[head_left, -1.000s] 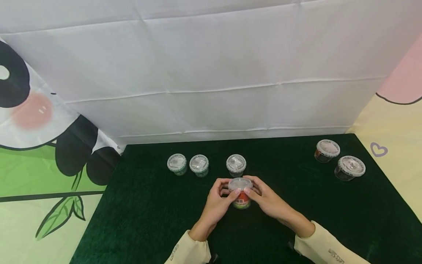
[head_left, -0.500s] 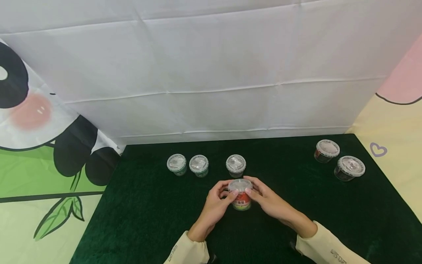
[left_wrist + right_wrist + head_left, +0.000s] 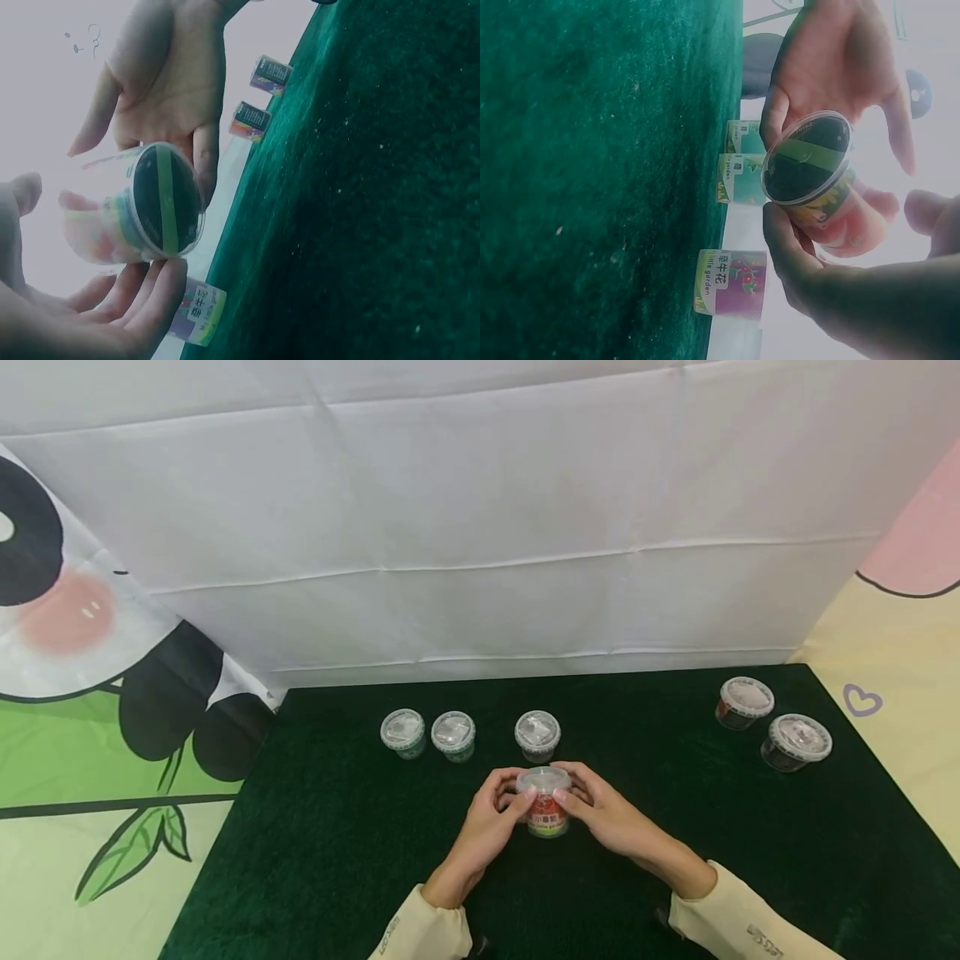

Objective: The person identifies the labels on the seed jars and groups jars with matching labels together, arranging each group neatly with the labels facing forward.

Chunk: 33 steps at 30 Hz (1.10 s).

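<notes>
Both hands hold a small clear plastic tub with a whitish lid and a red label above a yellow-green band. My left hand grips its left side and my right hand its right, thumbs in front, other fingers curled behind. Both wrist views show the underside, a dark base crossed by a green stripe, so the tub is lifted off the table. White characters show on the label in the head view. Just behind it stands a purple-labelled tub.
Two green-labelled tubs stand side by side at the back left of the dark green cloth table. Two more lidded tubs are near the right edge. A white curtain hangs behind.
The held tub has turned between the hands: the code patch on its label gave way to characters. It has shifted very slightly left. The other tubs stay put.
</notes>
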Available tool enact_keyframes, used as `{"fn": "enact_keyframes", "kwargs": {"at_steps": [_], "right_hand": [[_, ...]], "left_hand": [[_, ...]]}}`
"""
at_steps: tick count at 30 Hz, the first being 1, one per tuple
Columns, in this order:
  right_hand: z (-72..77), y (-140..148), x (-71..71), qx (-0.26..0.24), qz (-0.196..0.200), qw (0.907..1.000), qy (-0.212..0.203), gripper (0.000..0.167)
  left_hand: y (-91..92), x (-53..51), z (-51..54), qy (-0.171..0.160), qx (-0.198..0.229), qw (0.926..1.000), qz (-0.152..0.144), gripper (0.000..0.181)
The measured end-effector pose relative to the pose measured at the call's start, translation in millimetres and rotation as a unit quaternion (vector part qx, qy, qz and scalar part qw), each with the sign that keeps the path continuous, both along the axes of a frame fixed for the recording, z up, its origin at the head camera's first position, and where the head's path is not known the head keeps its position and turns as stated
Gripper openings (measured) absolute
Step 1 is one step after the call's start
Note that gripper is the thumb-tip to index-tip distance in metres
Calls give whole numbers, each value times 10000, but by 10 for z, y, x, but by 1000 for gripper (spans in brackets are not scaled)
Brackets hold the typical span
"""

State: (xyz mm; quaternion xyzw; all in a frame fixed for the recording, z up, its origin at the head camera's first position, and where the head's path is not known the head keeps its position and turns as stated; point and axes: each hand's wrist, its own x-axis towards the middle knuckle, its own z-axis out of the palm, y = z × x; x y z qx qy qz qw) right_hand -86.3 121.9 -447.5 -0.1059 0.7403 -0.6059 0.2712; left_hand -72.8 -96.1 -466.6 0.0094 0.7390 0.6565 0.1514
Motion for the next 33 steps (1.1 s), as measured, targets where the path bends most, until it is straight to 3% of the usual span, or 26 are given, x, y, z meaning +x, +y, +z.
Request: {"fn": "enact_keyframes", "kwargs": {"at_steps": [4, 9, 12, 14, 18, 21, 27, 31, 33], "right_hand": [[25, 13, 0, -60, 66, 9999, -56, 61], [29, 40, -14, -154, 221, 9996, -79, 64], [-4, 63, -37, -196, 293, 9994, 43, 67], [-133, 110, -99, -253, 494, 9981, 263, 67], [-153, 83, -101, -281, 467, 9980, 312, 66], [-25, -25, -36, -291, 256, 9992, 124, 65], [25, -206, -21, -365, 305, 9988, 141, 61], [-39, -317, -59, -552, 455, 9971, 249, 64], [-158, -366, -114, -661, 642, 9949, 419, 65]], "left_hand": [[-33, -7, 0, 17, 157, 9997, -206, 54], [-54, -7, 30, 21, 257, 9995, -201, 51], [-56, -5, 40, 29, 260, 9995, -168, 51], [-61, -4, 39, 23, 244, 9996, -157, 51], [-102, 2, 41, 28, 243, 9995, -196, 51], [-174, 1, 37, 37, 222, 9994, -259, 51], [-398, -40, 29, -39, 91, 9989, -455, 49], [-574, -59, 53, -145, 51, 9981, -592, 49], [-664, -66, 64, -190, 12, 9977, -652, 50]]}}
